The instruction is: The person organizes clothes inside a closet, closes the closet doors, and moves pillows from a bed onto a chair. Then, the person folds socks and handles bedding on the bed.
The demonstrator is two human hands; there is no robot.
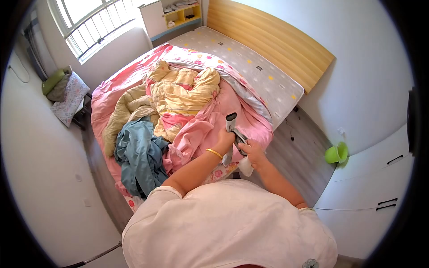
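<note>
My left hand [225, 139], with a yellow bangle at the wrist, is closed around a light grey sock [230, 124] whose black end sticks up above the fist. Just right of it, my right hand [254, 151] pinches more grey and black sock fabric [240, 136]. A white piece [245, 167] hangs below the right hand. Both hands are close together over the near edge of the bed. Beneath and beyond them lies a pink sheet [228, 105]. Left of the hands are a yellow and pink padded jacket [183, 96] and a crumpled blue-green garment [138, 143].
A bare patterned mattress [281, 94] shows along the wooden headboard [272, 38]. A green bin [336, 153] stands on the floor at right, near white drawers [366, 192]. Cushions [71, 98] sit on a chair at left, below the barred window [98, 31].
</note>
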